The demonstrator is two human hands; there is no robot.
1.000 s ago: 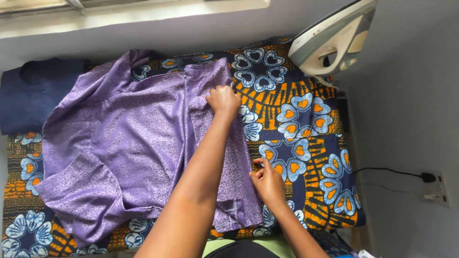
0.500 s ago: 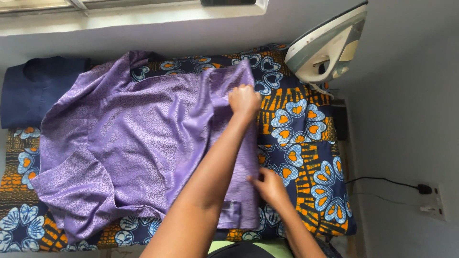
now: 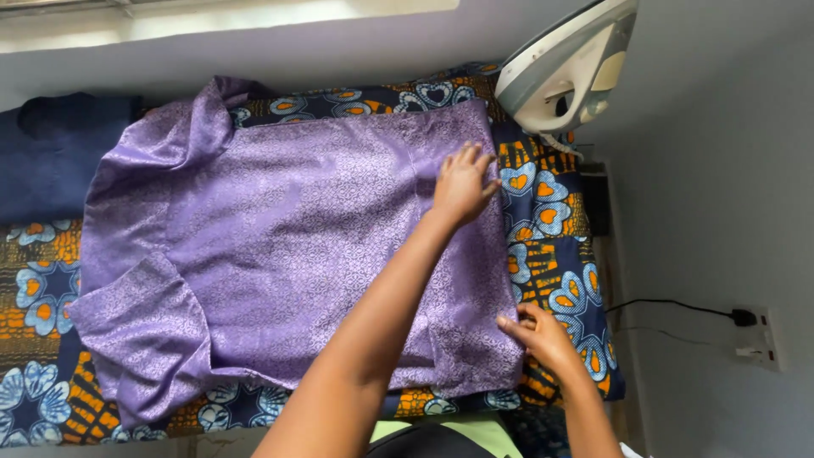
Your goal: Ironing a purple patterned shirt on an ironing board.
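In the head view, the purple patterned garment (image 3: 297, 246) lies spread flat on the surface (image 3: 560, 246), which is covered with a printed cloth of blue flowers and orange. The left hand (image 3: 464, 182) rests flat on the upper right part of the garment, fingers wide and pressing, holding nothing. The right hand (image 3: 538, 332) pinches the lower right edge of the garment between narrow fingers. To smooth it well, the person should probably keep the flat hand firm while the other pulls the hem outward, so no fold stays under. An iron (image 3: 564, 72) stands upright at the top right corner, apart from the garment. A dark blue cloth (image 3: 51, 157) lies at the left. A white wall socket (image 3: 757, 339) with a black plug is at the right; no packages or labels are seen
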